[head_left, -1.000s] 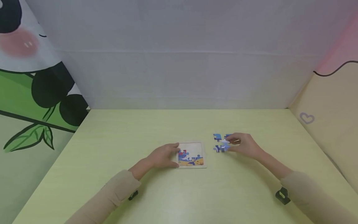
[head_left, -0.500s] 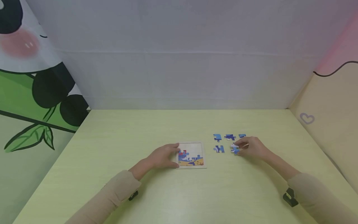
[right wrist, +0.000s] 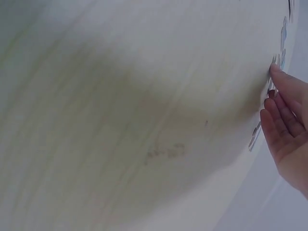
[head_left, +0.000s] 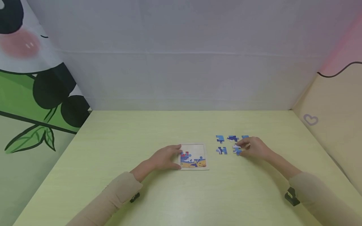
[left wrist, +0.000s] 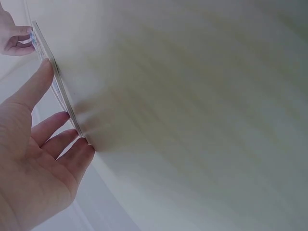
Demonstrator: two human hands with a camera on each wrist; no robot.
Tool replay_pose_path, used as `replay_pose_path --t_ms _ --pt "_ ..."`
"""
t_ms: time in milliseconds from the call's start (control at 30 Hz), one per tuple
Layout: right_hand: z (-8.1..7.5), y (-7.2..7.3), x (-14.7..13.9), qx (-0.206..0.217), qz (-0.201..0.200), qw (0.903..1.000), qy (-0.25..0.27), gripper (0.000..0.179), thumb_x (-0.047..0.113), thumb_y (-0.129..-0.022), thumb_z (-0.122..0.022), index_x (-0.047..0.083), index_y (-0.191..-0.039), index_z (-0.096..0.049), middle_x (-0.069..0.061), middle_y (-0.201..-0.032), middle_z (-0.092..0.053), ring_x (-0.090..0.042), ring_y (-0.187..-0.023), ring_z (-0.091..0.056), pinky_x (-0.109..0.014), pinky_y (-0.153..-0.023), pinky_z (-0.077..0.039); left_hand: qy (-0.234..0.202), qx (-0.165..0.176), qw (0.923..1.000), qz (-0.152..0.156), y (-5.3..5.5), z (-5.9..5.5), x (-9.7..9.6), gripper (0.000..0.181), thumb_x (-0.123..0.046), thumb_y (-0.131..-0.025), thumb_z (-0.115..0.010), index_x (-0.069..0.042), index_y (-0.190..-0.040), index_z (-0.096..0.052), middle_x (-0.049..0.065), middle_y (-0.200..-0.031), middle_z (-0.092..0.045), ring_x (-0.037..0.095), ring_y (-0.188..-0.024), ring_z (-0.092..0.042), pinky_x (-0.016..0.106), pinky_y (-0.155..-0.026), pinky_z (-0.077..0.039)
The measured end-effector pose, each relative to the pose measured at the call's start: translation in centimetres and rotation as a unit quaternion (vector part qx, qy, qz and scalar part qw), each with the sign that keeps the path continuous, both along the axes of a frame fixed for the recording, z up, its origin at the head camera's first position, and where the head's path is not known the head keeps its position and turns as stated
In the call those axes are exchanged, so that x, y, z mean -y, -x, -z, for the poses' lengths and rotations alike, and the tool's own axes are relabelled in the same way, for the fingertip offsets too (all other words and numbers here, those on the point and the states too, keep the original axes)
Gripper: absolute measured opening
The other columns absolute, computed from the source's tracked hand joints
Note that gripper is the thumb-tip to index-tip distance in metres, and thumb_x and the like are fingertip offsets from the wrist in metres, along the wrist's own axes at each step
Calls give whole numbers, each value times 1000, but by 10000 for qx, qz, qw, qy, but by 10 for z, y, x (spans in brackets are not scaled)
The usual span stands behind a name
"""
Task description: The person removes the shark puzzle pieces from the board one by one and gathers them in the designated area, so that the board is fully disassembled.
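In the head view my left hand [head_left: 165, 157] holds the left side of a square puzzle tray [head_left: 207, 157], its thumb and fingers spread along the tray's edges. The lower part of the tray carries fitted pieces with a blue, red and sandy picture; bare board shows above them. To the right, my right hand [head_left: 255, 148] pinches a blue and white jigsaw piece [head_left: 236, 150] between thumb and fingers, at or just above the table. In the left wrist view the hand [left wrist: 48, 139] touches the tray's thin edge [left wrist: 60, 82]. The right wrist view shows the other hand [right wrist: 288, 120] beside pieces seen edge-on.
Several loose jigsaw pieces lie right of the tray: a light blue one [head_left: 220, 138], a dark blue one [head_left: 233, 138], one by the right fingers [head_left: 244, 137] and a blue and white one [head_left: 222, 150]. A pale wall [head_left: 192, 78] stands behind the table [head_left: 135, 131].
My right hand has shifted right with the blue and white piece, away from the piece nearest the tray, then stayed almost still. My left hand and the tray have kept their place.
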State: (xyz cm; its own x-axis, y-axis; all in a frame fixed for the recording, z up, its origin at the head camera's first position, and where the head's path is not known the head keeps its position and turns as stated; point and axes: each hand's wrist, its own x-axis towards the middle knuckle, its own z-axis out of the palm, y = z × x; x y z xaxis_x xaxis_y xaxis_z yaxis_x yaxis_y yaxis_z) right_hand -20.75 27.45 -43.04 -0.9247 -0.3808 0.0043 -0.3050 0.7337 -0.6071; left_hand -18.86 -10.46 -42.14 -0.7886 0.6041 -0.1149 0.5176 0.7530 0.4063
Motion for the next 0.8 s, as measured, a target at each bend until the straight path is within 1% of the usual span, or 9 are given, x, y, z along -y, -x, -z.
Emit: replay_pose_path --t_ms 267,533,700,800 --pt "0 3 -2 -123 -197 9997 -41 35 8 -68 -78 -4 -98 -66 -11 -92 -66 -24 -83 -60 -34 -71 -54 -14 8 10000 -28 -1 0 0 65 -30 -73 -75 -2 -127 -52 13 -140 -39 30 -129 -35 41 -106 -29" --pt "-1 3 -4 -46 -249 9997 39 35 6 -68 -77 -5 -99 -66 -12 -94 -65 -25 -86 -59 -34 -73 -54 -58 31 10000 -31 -2 -1 -1 64 -29 -73 -75 -2 -127 -52 14 -140 -39 31 -129 -34 41 -106 -29" --pt "-4 3 -3 -77 -213 9997 39 36 6 -67 -77 -6 -99 -65 -14 -95 -65 -25 -86 -59 -33 -72 -54 -34 -7 10000 -32 -2 0 -1 65 -30 -73 -75 -2 -127 -52 13 -140 -39 30 -129 -35 41 -106 -29" --pt "-7 3 -1 -149 -102 9998 18 34 5 -68 -76 -4 -99 -65 -13 -95 -65 -25 -86 -59 -33 -72 -53 -5 -13 10000 -42 -2 -1 -1 66 -31 -73 -75 -2 -127 -51 13 -140 -39 30 -129 -35 40 -107 -28"
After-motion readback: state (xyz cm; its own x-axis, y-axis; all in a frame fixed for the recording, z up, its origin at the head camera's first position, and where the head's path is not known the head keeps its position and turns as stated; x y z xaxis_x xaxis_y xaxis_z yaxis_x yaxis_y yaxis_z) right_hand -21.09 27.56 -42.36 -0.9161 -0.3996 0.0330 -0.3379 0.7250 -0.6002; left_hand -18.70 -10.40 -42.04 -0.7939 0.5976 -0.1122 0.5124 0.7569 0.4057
